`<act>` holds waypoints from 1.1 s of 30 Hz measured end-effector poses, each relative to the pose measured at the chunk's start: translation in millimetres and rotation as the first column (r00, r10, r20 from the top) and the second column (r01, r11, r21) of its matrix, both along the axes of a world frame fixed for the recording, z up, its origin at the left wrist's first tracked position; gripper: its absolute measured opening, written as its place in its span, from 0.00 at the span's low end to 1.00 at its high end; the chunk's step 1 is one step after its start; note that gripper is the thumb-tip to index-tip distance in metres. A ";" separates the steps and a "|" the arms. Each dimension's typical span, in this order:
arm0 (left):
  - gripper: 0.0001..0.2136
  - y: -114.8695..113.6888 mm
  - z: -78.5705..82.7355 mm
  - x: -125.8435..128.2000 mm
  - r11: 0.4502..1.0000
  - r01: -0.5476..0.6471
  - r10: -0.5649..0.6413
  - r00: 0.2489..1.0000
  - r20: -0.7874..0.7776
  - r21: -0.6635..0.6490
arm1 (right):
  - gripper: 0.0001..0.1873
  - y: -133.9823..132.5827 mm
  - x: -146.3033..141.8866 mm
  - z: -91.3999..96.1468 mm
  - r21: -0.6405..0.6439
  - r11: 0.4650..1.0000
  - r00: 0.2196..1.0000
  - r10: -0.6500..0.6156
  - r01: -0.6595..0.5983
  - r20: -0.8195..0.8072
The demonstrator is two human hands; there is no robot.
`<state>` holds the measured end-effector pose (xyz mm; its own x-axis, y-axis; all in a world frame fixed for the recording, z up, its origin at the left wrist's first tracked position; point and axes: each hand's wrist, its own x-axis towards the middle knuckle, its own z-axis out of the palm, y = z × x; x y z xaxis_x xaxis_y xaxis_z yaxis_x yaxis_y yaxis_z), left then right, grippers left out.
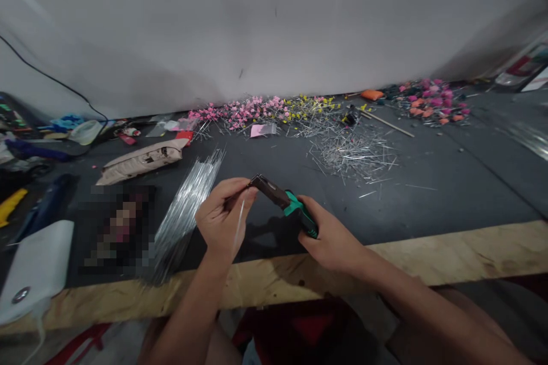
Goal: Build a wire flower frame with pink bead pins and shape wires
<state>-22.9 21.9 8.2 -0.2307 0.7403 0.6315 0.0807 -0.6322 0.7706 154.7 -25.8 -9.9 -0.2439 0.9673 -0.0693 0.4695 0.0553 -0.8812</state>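
My right hand (331, 236) is closed around the green and black handles of a pair of pliers (274, 193). Their dark jaws point up and left, meeting the fingertips of my left hand (218, 219). Pinched in that hand is a thin silvery wire (238, 225), whose tail hangs down past the wrist. Whether the jaws grip the wire's end is too small to tell. Just left of my left hand lies a bundle of long straight wires (186, 205). Beyond the pliers, to the right, is a loose heap of short wire pieces (353, 154).
Along the wall lie pink-tipped wires (252, 111), yellow-tipped ones (310, 107) and a magenta and orange cluster (436, 102). A beige pouch (143, 161), a blurred-out object (122, 228) and a white power bank (40, 265) are on the left. A wooden edge (274, 279) runs along the front.
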 end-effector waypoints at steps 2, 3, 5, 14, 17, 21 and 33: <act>0.03 0.0 3.0 -0.2 0.998 0.055 -0.055 0.998 0.035 -0.009 | 0.32 -0.4 1.6 0.4 0.004 1.000 1.000 0.013 -0.013 0.003; 0.01 -0.1 4.7 0.3 0.996 0.091 -0.090 0.994 0.062 -0.023 | 0.32 -0.9 3.2 0.2 0.005 1.000 1.000 0.020 -0.020 0.008; 0.04 -0.9 8.0 3.2 0.981 0.176 -0.163 0.977 0.141 -0.088 | 0.33 -2.8 7.7 -1.0 0.003 1.000 0.999 0.022 -0.022 0.027; 0.10 -6.5 6.8 23.4 0.816 0.434 -0.306 0.885 0.352 -0.381 | 0.31 -16.8 28.5 -0.4 -0.080 0.994 0.997 -0.075 0.075 0.001; 0.13 -6.5 2.6 24.2 0.897 0.330 -0.298 0.943 0.149 -0.295 | 0.21 -20.4 33.8 7.1 -0.206 0.974 0.992 -0.107 0.091 -0.071; 0.14 -5.1 -2.0 26.0 0.968 0.225 -0.233 0.970 -0.070 -0.110 | 0.09 -25.4 42.7 14.1 -0.386 0.922 0.982 -0.100 0.030 -0.163; 0.13 5.2 -3.1 5.9 0.959 0.230 -0.282 0.845 -0.455 -0.168 | 0.08 -33.8 42.7 24.3 -0.535 0.830 0.952 -0.017 -0.158 -0.307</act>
